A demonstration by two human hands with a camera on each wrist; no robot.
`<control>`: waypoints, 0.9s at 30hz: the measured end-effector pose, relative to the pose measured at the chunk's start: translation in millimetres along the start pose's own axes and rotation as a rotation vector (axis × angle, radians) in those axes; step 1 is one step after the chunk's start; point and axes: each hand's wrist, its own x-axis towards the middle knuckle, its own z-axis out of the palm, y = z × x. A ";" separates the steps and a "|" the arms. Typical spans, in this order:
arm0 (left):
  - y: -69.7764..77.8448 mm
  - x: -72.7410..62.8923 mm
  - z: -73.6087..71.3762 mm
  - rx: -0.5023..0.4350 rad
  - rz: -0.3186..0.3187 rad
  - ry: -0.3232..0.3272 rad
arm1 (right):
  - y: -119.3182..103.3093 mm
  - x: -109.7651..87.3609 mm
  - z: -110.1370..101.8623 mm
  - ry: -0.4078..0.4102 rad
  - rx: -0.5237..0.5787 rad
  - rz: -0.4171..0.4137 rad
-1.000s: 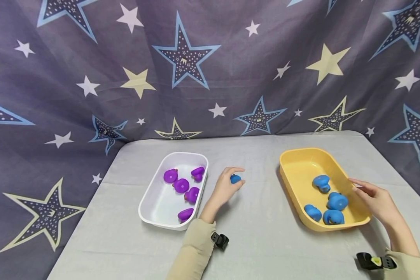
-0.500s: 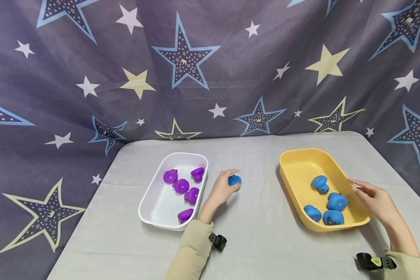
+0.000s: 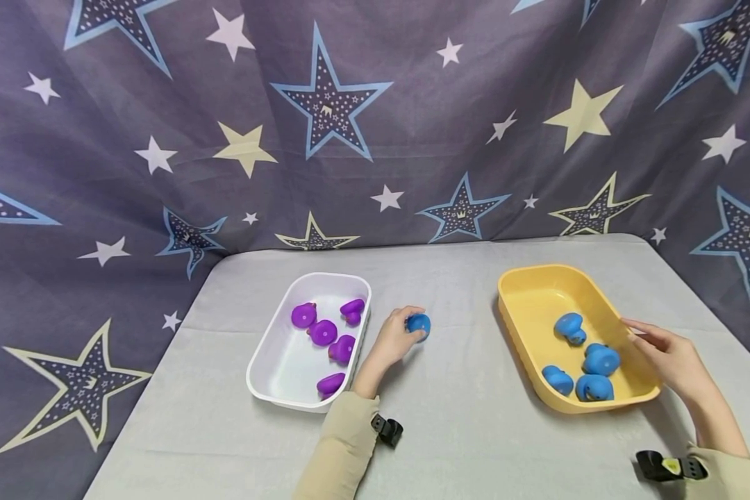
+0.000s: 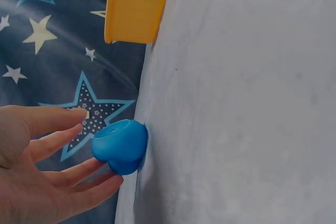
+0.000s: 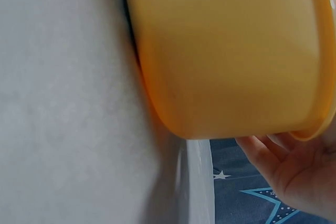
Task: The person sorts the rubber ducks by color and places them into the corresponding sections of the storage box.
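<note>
A blue rubber duck (image 3: 419,325) lies tipped on the grey cloth between two tubs. My left hand (image 3: 395,339) is spread around its near side; in the left wrist view, the lower fingers (image 4: 86,174) come right up to the duck (image 4: 122,145), while the top digit stands apart from it. My right hand (image 3: 673,360) rests with relaxed fingers against the right rim of the yellow tub (image 3: 531,298), where several blue ducks (image 3: 602,360) lie. In the right wrist view the right hand (image 5: 299,169) is partly hidden behind the yellow wall.
Left of my left forearm stands a white tub (image 3: 278,368) holding several purple ducks (image 3: 322,332). A dark curtain with stars (image 3: 375,173) hangs behind the cloth-covered table (image 3: 456,417). Black wrist cameras (image 3: 387,430) sit on both sleeves.
My left hand has drawn back slightly to the left and towards me, and the duck beside it shows more of its round base. The right hand and both tubs stay in place.
</note>
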 end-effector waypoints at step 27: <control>-7.4 12.2 8.2 -0.006 -0.012 0.013 | 0.3 0.3 0.1 -0.006 0.000 0.004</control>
